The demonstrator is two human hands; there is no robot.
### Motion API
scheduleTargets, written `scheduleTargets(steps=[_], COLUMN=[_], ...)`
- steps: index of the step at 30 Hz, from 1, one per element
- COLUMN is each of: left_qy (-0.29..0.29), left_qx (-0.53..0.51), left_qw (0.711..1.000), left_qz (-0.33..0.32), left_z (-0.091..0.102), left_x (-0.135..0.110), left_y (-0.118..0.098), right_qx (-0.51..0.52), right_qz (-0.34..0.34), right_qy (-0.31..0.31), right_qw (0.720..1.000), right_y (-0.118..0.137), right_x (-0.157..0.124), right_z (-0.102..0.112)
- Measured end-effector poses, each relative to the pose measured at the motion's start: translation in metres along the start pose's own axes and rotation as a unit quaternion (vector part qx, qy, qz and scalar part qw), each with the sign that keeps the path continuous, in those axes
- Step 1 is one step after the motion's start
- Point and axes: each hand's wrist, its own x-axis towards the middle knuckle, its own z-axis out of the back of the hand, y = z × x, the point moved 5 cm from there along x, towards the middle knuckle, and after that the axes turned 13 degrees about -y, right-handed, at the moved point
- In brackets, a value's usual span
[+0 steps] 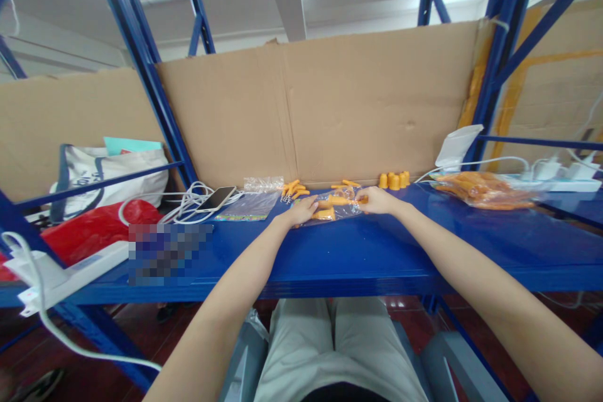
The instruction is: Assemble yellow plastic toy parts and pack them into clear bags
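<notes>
My left hand (pixel 304 210) grips the near left side of a clear plastic bag (pixel 348 208) that lies on the blue shelf. Orange plastic pieces (pixel 324 213) show in or under the film between my hands; I cannot tell which. My right hand (pixel 378 201) is at the bag's right end, fingers pinched on a small orange piece with what looks like a bit of chain. Behind my left hand is a pile of orange sticks (pixel 295 189) with small metal chains. More orange sticks (pixel 348 183) lie just beyond the bag.
Several orange caps (pixel 394 181) stand behind my right hand. Flat clear bags (pixel 249 206), a phone (pixel 217 198) and white cables (pixel 186 204) are on the left. A filled bag of orange parts (pixel 485 190) lies right. Cardboard (pixel 348 100) walls the back.
</notes>
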Motion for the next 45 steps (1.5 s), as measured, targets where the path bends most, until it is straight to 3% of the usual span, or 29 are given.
scheduleTargets(steps=[4,9,17,24,32,39,45], left_qy=[0.027,0.007,-0.054,-0.087,-0.142,-0.094,-0.097], left_qx=[0.007,0.004,-0.083,-0.037,-0.031,-0.095,-0.118], left_qw=[1.0,1.0,0.993,0.991,0.983,0.985,0.987], left_qz=[0.011,0.021,-0.07,-0.096,-0.108,-0.111,-0.041], left_z=[0.001,0.006,0.018,0.022,0.029,0.027,0.026], left_x=[-0.001,-0.004,-0.004,0.004,0.019,0.027,0.039], left_y=[-0.003,-0.009,-0.038,-0.067,-0.064,-0.079,-0.08], right_qx=[0.017,0.033,0.08,0.068,0.031,0.097,0.119], right_qz=[-0.003,-0.016,-0.043,-0.022,0.036,0.042,0.005], right_qy=[0.001,-0.003,-0.012,-0.021,-0.037,-0.047,-0.063], right_qw=[1.0,0.999,0.996,0.997,0.998,0.993,0.991], right_y=[-0.003,-0.004,-0.003,0.006,0.014,0.014,0.013], right_x=[0.0,0.002,0.004,0.002,0.004,0.006,0.008], right_z=[-0.003,-0.003,-0.002,0.005,0.004,0.005,0.003])
